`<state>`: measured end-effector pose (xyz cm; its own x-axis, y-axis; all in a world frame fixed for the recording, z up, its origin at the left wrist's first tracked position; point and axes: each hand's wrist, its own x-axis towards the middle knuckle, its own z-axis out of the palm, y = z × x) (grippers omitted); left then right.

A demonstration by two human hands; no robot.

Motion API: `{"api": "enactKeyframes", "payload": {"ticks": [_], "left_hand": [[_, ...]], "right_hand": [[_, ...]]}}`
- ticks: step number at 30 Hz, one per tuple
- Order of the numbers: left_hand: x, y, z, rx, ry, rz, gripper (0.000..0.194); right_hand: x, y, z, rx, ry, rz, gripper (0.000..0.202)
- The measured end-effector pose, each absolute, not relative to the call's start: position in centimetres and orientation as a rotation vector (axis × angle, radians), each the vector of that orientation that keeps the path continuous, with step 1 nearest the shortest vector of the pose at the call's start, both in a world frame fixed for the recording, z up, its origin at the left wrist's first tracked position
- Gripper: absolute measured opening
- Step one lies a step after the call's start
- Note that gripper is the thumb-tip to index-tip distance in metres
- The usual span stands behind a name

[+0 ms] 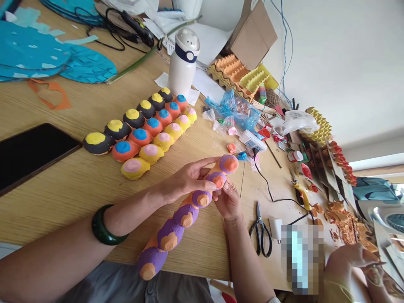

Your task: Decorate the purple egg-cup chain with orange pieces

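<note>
A long egg-carton strip (170, 233), its row of rounded bumps coloured purple with orange tops and orange between them, slants up from my lap over the table edge. My left hand (189, 179), below a dark green bangle (109, 225), grips its upper part, thumb on top near an orange tip. From beneath, my right hand (229, 200) holds the same end, its fingers partly hidden by the strip. Behind lie three similar strips: a black one with yellow tops (132, 119), an orange one with blue tops (153, 126), and a yellow one with pink tops (164, 141).
A white bottle (183, 69) stands behind the strips, a black phone (34, 155) to the left. Scissors (260, 231), a power strip (252, 141) and its black cable lie right. Egg trays (233, 73) sit at the back. Another person's hand (353, 261) is at lower right.
</note>
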<state>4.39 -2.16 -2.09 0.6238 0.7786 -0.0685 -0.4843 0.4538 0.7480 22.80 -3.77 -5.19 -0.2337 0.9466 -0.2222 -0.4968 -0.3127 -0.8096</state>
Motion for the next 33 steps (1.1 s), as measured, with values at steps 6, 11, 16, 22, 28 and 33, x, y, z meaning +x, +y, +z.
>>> {"api": "enactKeyframes", "payload": {"ticks": [6,11,16,22,28,33], "left_hand": [[4.6,-2.4,-2.2,0.835,0.444,0.811,0.088],[4.7,-2.5,-1.2,0.818,0.531,0.831,0.069],[4.9,-2.3,-2.1,0.877,0.627,0.867,0.066],[4.6,-2.0,-3.3,1.003,0.709,0.857,0.07],[4.6,-1.8,-3.2,0.983,0.723,0.902,0.062],[4.7,-1.6,-3.2,0.924,0.707,0.898,0.062]], "right_hand": [[22.8,-3.9,-5.2,-0.919,-0.776,1.734,0.034],[22.2,-4.1,-4.7,-0.957,-0.751,1.712,0.032],[21.4,-4.5,-4.2,-0.991,-0.708,1.663,0.031],[21.1,-4.8,-4.0,-1.005,-0.688,1.635,0.032],[21.0,-4.7,-4.0,-1.029,-0.698,1.628,0.035],[21.1,-4.7,-4.0,-1.043,-0.676,1.643,0.036]]}}
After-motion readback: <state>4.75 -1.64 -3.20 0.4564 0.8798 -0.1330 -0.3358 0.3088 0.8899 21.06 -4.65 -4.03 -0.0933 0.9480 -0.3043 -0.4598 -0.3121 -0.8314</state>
